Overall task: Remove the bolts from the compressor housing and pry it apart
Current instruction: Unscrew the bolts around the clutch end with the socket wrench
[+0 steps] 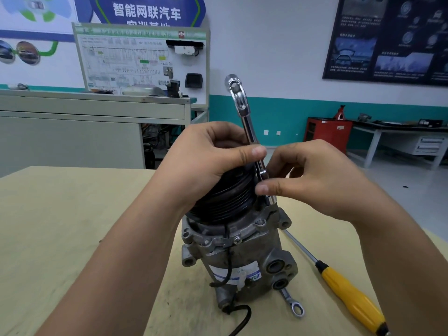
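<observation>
A person's left hand grips the black pulley atop a compressor housing that stands upright near the middle of a pale tabletop, fingers curled over the pulley's rim and thumb resting against the shaft of a socket wrench. The wrench rises almost vertically, its lower end seated on the housing's upper flange just beside the pulley. The right hand pinches the shaft low down between thumb and forefinger. A ring spanner lies against the housing's base, and a yellow-handled screwdriver rests on the tabletop to the right, untouched. The housing halves sit flush with no gap showing, suggesting bolt removal is under way and the prying has not yet begun. How many bolts are already out cannot be told.
</observation>
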{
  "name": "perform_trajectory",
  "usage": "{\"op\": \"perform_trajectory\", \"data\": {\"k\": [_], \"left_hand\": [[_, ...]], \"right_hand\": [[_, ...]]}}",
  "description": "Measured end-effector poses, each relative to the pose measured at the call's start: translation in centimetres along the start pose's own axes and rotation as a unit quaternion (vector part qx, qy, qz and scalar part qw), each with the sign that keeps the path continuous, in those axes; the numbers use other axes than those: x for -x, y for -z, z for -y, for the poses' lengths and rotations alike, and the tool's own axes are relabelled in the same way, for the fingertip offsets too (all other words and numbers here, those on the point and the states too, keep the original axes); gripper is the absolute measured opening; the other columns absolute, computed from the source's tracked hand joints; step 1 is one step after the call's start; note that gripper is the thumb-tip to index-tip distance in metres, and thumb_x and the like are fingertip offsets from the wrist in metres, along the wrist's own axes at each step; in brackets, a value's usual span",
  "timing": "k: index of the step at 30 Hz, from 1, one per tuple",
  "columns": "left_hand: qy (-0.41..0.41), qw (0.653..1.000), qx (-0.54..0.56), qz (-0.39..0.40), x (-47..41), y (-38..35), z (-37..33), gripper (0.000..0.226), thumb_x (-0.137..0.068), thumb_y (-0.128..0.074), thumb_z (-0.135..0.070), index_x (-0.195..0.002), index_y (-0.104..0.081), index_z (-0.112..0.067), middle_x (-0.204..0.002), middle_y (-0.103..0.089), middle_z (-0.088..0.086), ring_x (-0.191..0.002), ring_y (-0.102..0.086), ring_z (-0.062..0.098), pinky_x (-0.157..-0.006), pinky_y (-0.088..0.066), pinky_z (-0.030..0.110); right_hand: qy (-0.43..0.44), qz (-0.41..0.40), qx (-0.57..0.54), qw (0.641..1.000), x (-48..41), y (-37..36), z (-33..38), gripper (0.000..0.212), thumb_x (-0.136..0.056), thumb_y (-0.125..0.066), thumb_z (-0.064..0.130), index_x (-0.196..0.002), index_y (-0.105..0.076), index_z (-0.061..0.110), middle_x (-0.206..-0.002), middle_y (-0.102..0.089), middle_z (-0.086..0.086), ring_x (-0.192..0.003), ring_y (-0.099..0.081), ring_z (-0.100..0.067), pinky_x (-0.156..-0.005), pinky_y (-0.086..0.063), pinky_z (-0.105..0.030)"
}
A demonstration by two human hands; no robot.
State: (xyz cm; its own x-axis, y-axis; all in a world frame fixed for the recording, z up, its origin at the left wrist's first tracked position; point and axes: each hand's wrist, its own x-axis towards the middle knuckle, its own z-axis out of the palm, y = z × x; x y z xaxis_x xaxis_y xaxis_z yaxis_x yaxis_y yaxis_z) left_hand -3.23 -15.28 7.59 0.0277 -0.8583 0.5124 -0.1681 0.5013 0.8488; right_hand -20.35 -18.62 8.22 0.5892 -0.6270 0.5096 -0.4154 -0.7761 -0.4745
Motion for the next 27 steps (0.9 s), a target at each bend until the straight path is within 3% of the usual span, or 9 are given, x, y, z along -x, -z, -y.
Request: {"op": "perform_trajectory", "data": {"k": [4,10,15,18,20,24,27], "left_hand": [[0.007,1.000,0.002,-0.005,0.0,0.2,0.1,0.041,-0.049,-0.077,-0.038,-0.075,-0.069,-0.008,-0.072,-0.073,0.004,-0.066,-0.066,0.013,-0.068,-0.054,0.025],[-0.009,0.998,-0.006,0.066,0.1,0.4,0.0,0.008,-0.071,-0.076,-0.031,-0.079,-0.077,-0.028,-0.083,-0.076,-0.002,-0.080,-0.072,0.008,-0.074,-0.054,0.018],[-0.014,0.994,0.040,0.099,0.3,0.5,-0.1,0.020,-0.074,-0.065,-0.023,-0.092,-0.074,-0.022,-0.090,-0.076,0.002,-0.086,-0.072,0.012,-0.074,-0.054,0.018],[-0.017,0.994,0.044,0.095,0.3,0.5,-0.1,0.016,-0.073,-0.065,-0.021,-0.086,-0.073,-0.021,-0.087,-0.076,0.002,-0.082,-0.072,0.012,-0.072,-0.054,0.018],[-0.022,0.996,0.020,0.081,0.3,0.4,0.0,0.009,-0.077,-0.066,-0.017,-0.078,-0.074,-0.022,-0.083,-0.076,0.002,-0.078,-0.072,0.011,-0.072,-0.054,0.018],[-0.029,0.998,-0.026,0.053,0.1,0.2,0.3,0.019,-0.085,-0.066,-0.008,-0.075,-0.072,-0.022,-0.078,-0.076,-0.001,-0.074,-0.072,0.009,-0.070,-0.053,0.017],[-0.017,0.999,-0.033,0.039,0.1,0.1,0.0,0.002,-0.075,-0.073,-0.022,-0.075,-0.072,-0.020,-0.078,-0.075,-0.001,-0.074,-0.072,0.011,-0.071,-0.055,0.020]], "right_hand": [[-0.003,-0.012,-0.009,1.000,-0.1,-0.5,-0.2,0.017,-0.068,-0.075,0.031,-0.063,-0.060,0.024,-0.058,-0.062,0.007,-0.054,-0.056,-0.003,-0.050,-0.043,-0.019],[0.005,0.015,0.002,1.000,0.1,0.0,-0.1,0.025,-0.072,-0.066,0.035,-0.079,-0.070,0.011,-0.069,-0.068,-0.003,-0.064,-0.062,-0.017,-0.064,-0.049,-0.044],[-0.003,0.024,-0.004,1.000,0.1,0.3,-0.2,0.011,-0.079,-0.068,0.016,-0.084,-0.073,0.008,-0.070,-0.070,-0.005,-0.060,-0.061,-0.009,-0.066,-0.049,-0.036],[-0.004,0.032,0.007,0.999,0.2,0.4,-0.2,0.011,-0.082,-0.067,0.013,-0.088,-0.074,0.007,-0.075,-0.070,-0.006,-0.061,-0.061,-0.008,-0.067,-0.050,-0.035],[-0.004,0.033,0.021,0.999,0.1,0.4,-0.1,0.012,-0.082,-0.067,0.013,-0.090,-0.074,0.007,-0.075,-0.069,-0.003,-0.063,-0.061,-0.007,-0.068,-0.050,-0.035],[0.002,0.029,0.062,0.998,0.2,0.6,0.0,0.012,-0.086,-0.063,0.016,-0.089,-0.074,0.012,-0.071,-0.067,0.005,-0.065,-0.061,-0.005,-0.066,-0.047,-0.028],[0.004,0.048,0.098,0.994,0.3,0.7,0.2,0.018,-0.084,-0.061,0.027,-0.092,-0.074,0.019,-0.073,-0.068,0.008,-0.070,-0.060,-0.004,-0.065,-0.046,-0.025]]}}
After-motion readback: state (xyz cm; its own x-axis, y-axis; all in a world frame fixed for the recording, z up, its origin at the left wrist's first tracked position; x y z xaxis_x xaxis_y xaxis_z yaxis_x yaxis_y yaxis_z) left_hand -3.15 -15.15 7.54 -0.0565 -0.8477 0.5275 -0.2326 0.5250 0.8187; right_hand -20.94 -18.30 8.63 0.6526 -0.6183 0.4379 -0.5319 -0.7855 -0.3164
